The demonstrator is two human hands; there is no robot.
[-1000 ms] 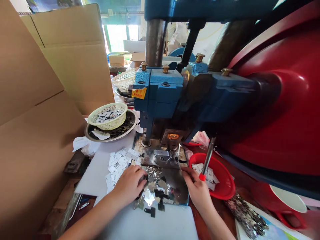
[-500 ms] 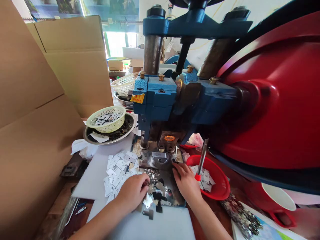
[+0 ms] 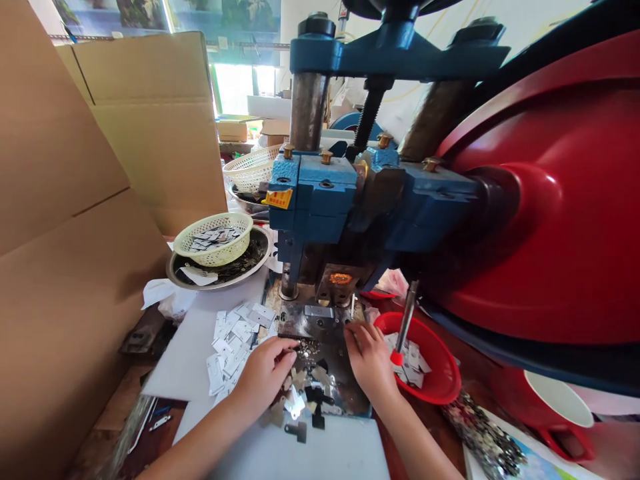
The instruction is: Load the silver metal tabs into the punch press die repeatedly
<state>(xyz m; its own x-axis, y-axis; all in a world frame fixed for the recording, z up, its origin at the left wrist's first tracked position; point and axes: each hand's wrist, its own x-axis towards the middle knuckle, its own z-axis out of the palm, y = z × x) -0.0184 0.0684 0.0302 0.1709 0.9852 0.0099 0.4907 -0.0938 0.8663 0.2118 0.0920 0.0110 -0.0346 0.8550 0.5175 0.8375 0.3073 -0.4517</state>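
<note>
My left hand (image 3: 267, 373) is closed, thumb and forefinger close together beside small shiny metal bits (image 3: 309, 348) on the press bed. Whatever is between its fingertips is too small to make out. Resting at the right front edge of the die plate (image 3: 300, 325), my right hand (image 3: 371, 363) has its fingers outstretched and grips nothing visible. A flat grey metal plate (image 3: 319, 311) lies on the die under the raised blue press ram (image 3: 320, 207). Thin T-shaped metal pieces (image 3: 296, 403), some dark, are scattered in front of the bits.
White flat plates (image 3: 233, 347) are piled left of the die. Behind them, a pale basket (image 3: 215, 253) sits in a metal bowl (image 3: 183, 280). A red basket (image 3: 443, 383) and a lever (image 3: 407, 313) stand right. The red flywheel (image 3: 565, 200) and cardboard (image 3: 65, 280) flank the space.
My left hand has moved slightly up and away from me, from the T-shaped pieces to the small bits. My right hand stays at the die's edge.
</note>
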